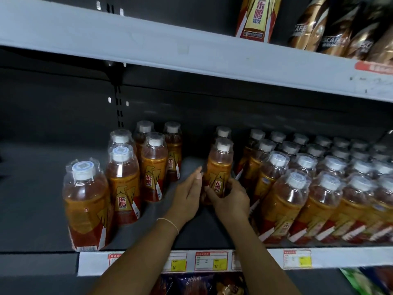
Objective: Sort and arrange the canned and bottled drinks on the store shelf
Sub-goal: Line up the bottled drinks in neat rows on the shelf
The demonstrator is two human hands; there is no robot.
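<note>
Middle shelf (42, 199) – dark grey sheet metal, matte, flat deck.

Held bottle (219, 167) – clear plastic, rounded shoulders, amber drink, white ribbed cap under a clear domed cover, and a glossy orange-gold and red label. It stands upright in the open gap at mid-shelf, directly in front of one like bottle (223, 132).

Right hand (230, 201) – fingers and thumb curl round the held bottle's lower body.

Left hand (189, 192) – fingers straight and together, their tips at the bottle's left side; whether they touch cannot be told. A thin cord bracelet (170, 222) circles the wrist.

Left group (123, 179) – several identical bottles, loosely spaced, upright.

Right block (319, 188) – the same bottles packed in tight rows, touching, running back to the rear wall.

Price strip (210, 260) – white front rail with red-framed paper tags carrying yellow patches.

Upper shelf (148, 45) – white painted edge, scuffed at right. It bears a tall gold-and-red container (257, 15) and shiny brown-and-black coffee bottles (331, 30).
</note>
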